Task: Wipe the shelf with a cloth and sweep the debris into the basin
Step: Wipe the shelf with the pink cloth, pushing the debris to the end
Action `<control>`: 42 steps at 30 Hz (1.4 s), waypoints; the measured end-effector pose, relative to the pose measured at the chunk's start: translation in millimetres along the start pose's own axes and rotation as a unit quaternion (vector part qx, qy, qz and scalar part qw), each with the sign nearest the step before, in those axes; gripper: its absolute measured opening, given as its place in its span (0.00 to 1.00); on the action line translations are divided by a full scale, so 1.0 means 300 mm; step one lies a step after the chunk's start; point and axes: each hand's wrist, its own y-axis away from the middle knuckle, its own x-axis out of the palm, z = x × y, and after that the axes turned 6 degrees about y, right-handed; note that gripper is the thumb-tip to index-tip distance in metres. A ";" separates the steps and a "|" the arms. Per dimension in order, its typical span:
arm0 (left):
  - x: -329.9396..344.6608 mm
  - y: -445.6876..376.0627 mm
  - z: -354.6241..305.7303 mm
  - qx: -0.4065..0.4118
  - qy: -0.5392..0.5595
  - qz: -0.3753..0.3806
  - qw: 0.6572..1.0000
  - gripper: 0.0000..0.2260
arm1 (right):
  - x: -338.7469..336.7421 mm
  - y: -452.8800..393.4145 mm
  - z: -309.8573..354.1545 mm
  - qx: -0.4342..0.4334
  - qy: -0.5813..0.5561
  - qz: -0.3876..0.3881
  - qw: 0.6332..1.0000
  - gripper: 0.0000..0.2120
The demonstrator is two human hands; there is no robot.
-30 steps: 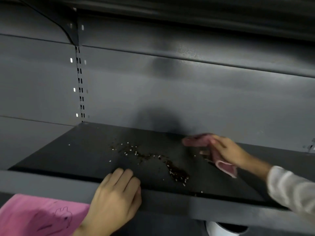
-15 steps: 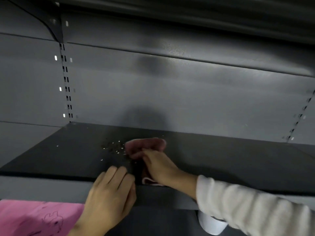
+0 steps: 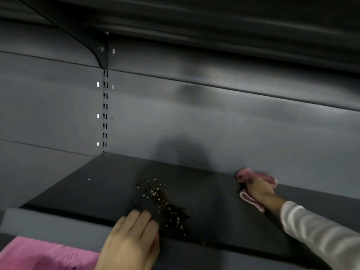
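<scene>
A dark metal shelf (image 3: pixel 101 184) runs across the view. On it lies a trail of brown and white debris (image 3: pixel 167 207), from the middle toward the front edge. My right hand (image 3: pixel 259 190) presses a pink cloth (image 3: pixel 251 201) flat on the shelf near the back wall, to the right of the debris. My left hand (image 3: pixel 132 240) rests on the shelf's front lip, fingers curled over the edge just left of the debris, holding nothing. The basin is not in view.
The grey back panel (image 3: pixel 214 123) has a slotted upright (image 3: pixel 105 114) at the left, with a bracket under the upper shelf (image 3: pixel 194 20). A pink sleeve with a rabbit drawing (image 3: pixel 44 256) shows at the bottom left.
My right hand has swept the cloth from the debris near my left hand back to the right, toward the back wall. The debris pile now shows again. My left hand stayed on the lip.
</scene>
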 end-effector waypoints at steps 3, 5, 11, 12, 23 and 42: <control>0.005 0.004 -0.003 -0.014 -0.009 0.007 1.000 0.12 | 0.074 0.008 0.170 -0.047 0.011 0.012 0.999 0.16; 0.004 0.004 -0.003 -0.012 -0.013 0.008 1.000 0.12 | 0.124 0.034 0.243 -0.160 0.036 0.030 0.986 0.14; -0.010 0.004 0.004 0.010 0.010 -0.005 1.000 0.24 | 0.147 0.118 0.355 -0.341 -0.062 0.093 0.934 0.13; -0.019 0.006 0.012 0.007 0.014 -0.002 1.000 0.25 | 0.107 0.104 0.329 -0.347 -0.084 0.090 0.930 0.14; -0.077 0.047 0.193 0.049 0.016 0.003 0.999 0.25 | 0.078 0.054 0.167 -0.121 0.094 0.058 0.987 0.16; -0.147 0.112 0.362 0.060 0.114 0.046 0.991 0.10 | 0.008 0.533 0.306 0.063 0.081 0.023 0.994 0.17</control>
